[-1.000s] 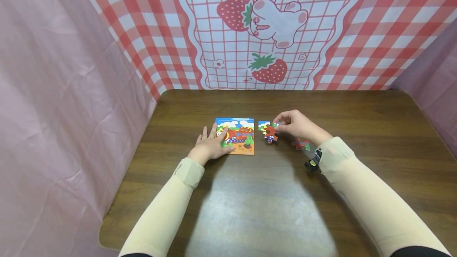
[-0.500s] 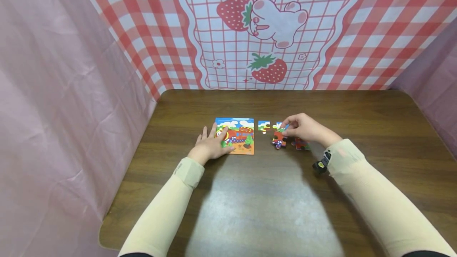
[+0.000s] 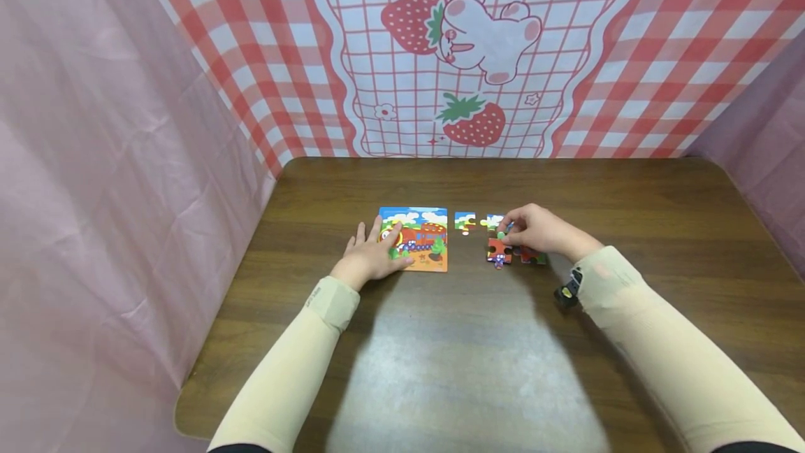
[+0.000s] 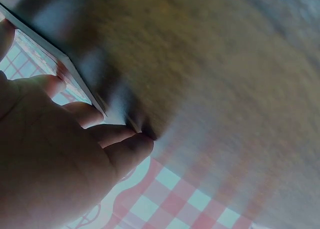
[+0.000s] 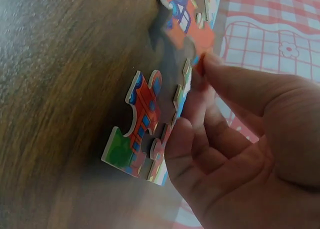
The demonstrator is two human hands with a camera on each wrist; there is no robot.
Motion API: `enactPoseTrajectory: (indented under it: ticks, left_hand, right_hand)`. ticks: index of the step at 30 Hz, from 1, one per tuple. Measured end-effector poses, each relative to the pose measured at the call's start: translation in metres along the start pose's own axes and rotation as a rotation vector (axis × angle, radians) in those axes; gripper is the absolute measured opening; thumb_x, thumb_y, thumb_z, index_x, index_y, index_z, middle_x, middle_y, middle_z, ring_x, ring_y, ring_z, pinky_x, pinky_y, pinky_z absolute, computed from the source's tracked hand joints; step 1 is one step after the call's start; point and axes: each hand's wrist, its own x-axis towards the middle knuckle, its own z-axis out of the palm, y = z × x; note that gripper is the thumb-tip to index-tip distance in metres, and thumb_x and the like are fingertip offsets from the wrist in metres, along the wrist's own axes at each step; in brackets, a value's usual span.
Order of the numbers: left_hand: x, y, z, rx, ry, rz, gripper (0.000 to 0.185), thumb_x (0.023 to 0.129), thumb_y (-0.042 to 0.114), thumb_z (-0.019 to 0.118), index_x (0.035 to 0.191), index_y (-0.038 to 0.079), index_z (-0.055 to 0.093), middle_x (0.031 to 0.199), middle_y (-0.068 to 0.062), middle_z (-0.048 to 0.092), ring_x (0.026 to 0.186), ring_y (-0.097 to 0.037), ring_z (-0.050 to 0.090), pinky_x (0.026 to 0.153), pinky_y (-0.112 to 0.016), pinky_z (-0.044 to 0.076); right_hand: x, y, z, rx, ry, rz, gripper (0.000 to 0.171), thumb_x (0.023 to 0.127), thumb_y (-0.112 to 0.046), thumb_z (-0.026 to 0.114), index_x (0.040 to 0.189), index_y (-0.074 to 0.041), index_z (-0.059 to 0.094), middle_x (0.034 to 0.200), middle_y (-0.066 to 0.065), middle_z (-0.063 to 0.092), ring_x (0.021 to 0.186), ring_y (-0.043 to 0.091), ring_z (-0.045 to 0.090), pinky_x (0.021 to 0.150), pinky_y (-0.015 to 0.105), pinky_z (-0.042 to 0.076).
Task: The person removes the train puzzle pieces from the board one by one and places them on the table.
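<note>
My left hand (image 3: 372, 255) lies with spread fingers on a square picture board (image 3: 432, 236) showing a red train under a blue sky. Only the board's edge (image 4: 70, 64) and part of the hand are visible in the left wrist view. With thumb and fingers, my right hand (image 3: 537, 229) pinches a red jigsaw piece (image 3: 499, 252), whose lower part carries blue and white. Just beyond it lies a sky-and-cloud jigsaw piece (image 3: 493, 221). Beside the hand, a red and green jigsaw piece (image 5: 145, 119) rests on the table. The right hand partly hides further pieces.
A corner jigsaw piece (image 3: 464, 220) with blue sky lies between the board and the right hand. All of it is on a brown wooden table (image 3: 465, 341). A red-checked cloth (image 3: 289, 75) hangs behind the far edge, and a pink curtain (image 3: 94, 229) at the left.
The right hand has carried the red jigsaw piece rightward and slightly nearer, away from the corner piece, and turned it straighter. The left hand stays on the board.
</note>
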Motion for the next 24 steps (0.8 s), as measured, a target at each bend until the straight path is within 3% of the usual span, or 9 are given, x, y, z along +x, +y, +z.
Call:
enactPoseTrajectory:
  ticks: [6, 13, 20, 24]
  left_hand:
    - [-0.001, 0.001, 0.000, 0.000, 0.000, -0.009, 0.080, 0.079, 0.073, 0.036, 0.144, 0.039, 0.003, 0.150, -0.008, -0.010, 0.131, -0.042, -0.004, 0.102, -0.053, 0.009]
    - [0.002, -0.001, 0.002, 0.008, 0.002, -0.005, 0.081, 0.079, 0.074, 0.035, 0.144, 0.039, 0.002, 0.150, -0.008, -0.010, 0.131, -0.042, -0.004, 0.102, -0.053, 0.009]
    - [0.001, 0.000, 0.001, 0.011, 0.011, -0.012, 0.080, 0.079, 0.073, 0.036, 0.144, 0.040, 0.003, 0.150, -0.007, -0.009, 0.131, -0.042, -0.003, 0.102, -0.053, 0.010]
    - [0.001, 0.000, 0.001, 0.004, 0.008, -0.011, 0.080, 0.079, 0.072, 0.037, 0.144, 0.039, 0.004, 0.150, -0.008, -0.009, 0.131, -0.042, -0.003, 0.102, -0.053, 0.010]
  right_hand:
    - [0.004, -0.003, 0.004, -0.061, 0.057, -0.005, 0.009, 0.080, -0.006, 0.066, 0.088, -0.006, 0.067, 0.071, 0.002, 0.060, 0.063, 0.017, 0.052, 0.059, 0.033, 0.043]
    - [0.006, -0.002, 0.007, -0.116, 0.089, 0.015, 0.011, 0.078, -0.014, 0.072, 0.087, -0.008, 0.068, 0.069, 0.001, 0.060, 0.063, 0.015, 0.053, 0.062, 0.034, 0.042]
    - [0.003, -0.007, 0.010, -0.225, 0.109, 0.004, 0.039, 0.063, -0.038, 0.082, 0.082, -0.009, 0.066, 0.070, -0.001, 0.056, 0.063, 0.015, 0.049, 0.060, 0.033, 0.041]
    - [0.002, -0.013, 0.012, -0.283, 0.083, 0.019, 0.049, 0.055, -0.041, 0.085, 0.081, -0.006, 0.063, 0.071, 0.003, 0.054, 0.064, 0.017, 0.047, 0.058, 0.032, 0.040]
